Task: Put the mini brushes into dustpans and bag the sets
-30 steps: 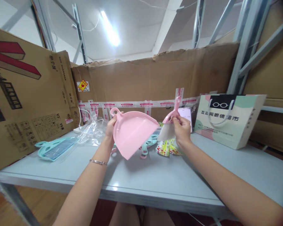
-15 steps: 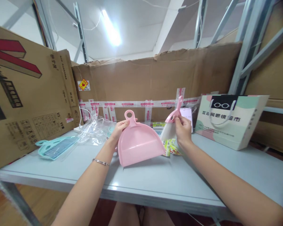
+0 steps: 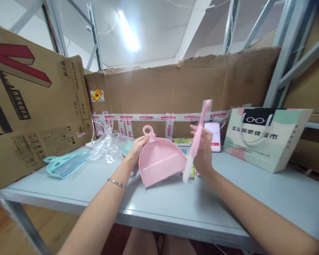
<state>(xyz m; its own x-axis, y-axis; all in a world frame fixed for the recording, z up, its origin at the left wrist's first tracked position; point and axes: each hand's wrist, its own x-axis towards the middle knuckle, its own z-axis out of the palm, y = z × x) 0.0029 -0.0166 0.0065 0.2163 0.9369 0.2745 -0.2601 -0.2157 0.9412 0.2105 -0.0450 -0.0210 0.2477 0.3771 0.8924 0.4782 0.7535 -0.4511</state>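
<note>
A pink dustpan point(image 3: 163, 159) is held up over the table by my left hand point(image 3: 138, 148), closed around the base of its ringed handle. To the right of it, a small pink hand brush point(image 3: 198, 136) with white bristles is turned edge-on and blurred by motion. My right hand point(image 3: 204, 156) grips the brush from behind, its fingers partly hidden by it. The bristle tips hang near the dustpan's right corner, and I cannot tell if they touch. Behind the brush lie small yellow-green packets point(image 3: 192, 173), partly covered.
On the grey table point(image 3: 159, 209), a turquoise dustpan and brush set point(image 3: 66, 164) lies left beside crumpled clear plastic point(image 3: 107, 148). A lit phone point(image 3: 214, 136) leans at the back, near a paper bag point(image 3: 266, 141) on the right. Cardboard point(image 3: 154, 88) walls the rear; a big carton point(image 3: 34, 106) stands left.
My right hand has turned the brush from showing its broad side to edge-on, with its bristles pointing down. The dustpan stays in my left hand, and the whole view has shifted slightly.
</note>
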